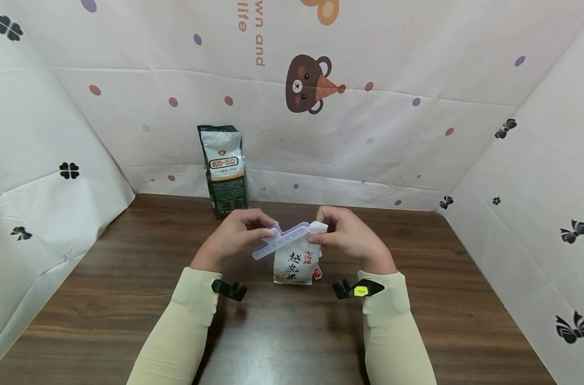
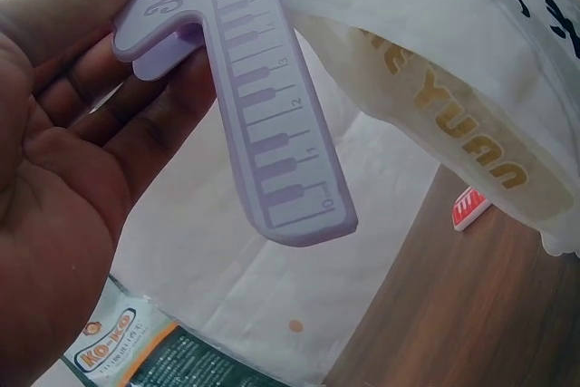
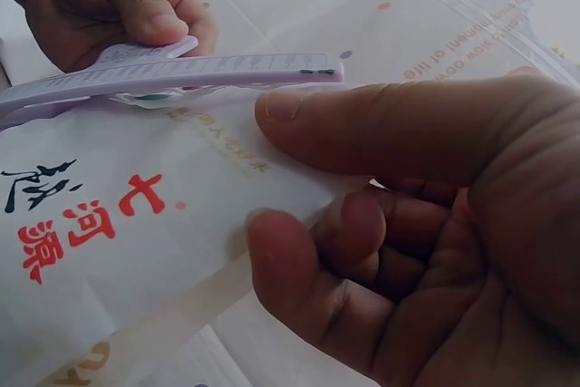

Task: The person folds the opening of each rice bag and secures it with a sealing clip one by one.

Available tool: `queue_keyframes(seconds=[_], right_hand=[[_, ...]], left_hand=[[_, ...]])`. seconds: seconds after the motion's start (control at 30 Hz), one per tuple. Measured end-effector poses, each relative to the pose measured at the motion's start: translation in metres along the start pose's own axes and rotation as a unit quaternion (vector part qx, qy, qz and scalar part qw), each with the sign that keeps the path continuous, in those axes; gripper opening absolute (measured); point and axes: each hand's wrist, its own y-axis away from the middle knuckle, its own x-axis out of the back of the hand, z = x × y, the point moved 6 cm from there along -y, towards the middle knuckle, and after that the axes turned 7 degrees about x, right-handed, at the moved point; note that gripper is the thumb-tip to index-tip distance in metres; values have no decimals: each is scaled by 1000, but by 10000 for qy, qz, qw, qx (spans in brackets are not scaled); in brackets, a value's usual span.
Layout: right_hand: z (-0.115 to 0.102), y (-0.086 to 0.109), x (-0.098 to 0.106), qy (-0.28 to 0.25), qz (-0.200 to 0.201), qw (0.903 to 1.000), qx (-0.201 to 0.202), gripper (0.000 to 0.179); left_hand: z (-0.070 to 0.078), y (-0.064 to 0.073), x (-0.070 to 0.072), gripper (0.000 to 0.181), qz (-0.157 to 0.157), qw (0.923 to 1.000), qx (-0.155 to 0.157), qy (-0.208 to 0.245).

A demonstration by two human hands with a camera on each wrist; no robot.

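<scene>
My left hand [image 1: 234,238] pinches the handle of a long lilac bag clip [image 1: 282,241] between thumb and fingers. Piano keys and ruler numbers are printed along the clip, which lies slanted across the top of a white rice bag [image 1: 292,266]. In the right wrist view, the clip [image 3: 217,72] runs along the bag's upper edge. My right hand [image 1: 351,233] grips the bag's top corner, thumb on the printed front and fingers behind. Black and red characters mark that front [image 3: 100,224]. The bag's lower end is close over the table.
A dark green and silver KO-KO bag [image 1: 226,182] stands upright at the back of the wooden table [image 1: 445,299], against a patterned white cloth backdrop [image 1: 392,149]. A small red-and-white piece [image 1: 317,272] shows behind the white bag. White cloth also lines both sides.
</scene>
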Motion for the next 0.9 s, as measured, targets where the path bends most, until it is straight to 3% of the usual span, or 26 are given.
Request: queue_keyframes(seconds=[0.9], right_hand=[[1,0,0,88,79,9998,-132,34]], left_hand=[[10,1,-6,18,276,9994,-137,-130]])
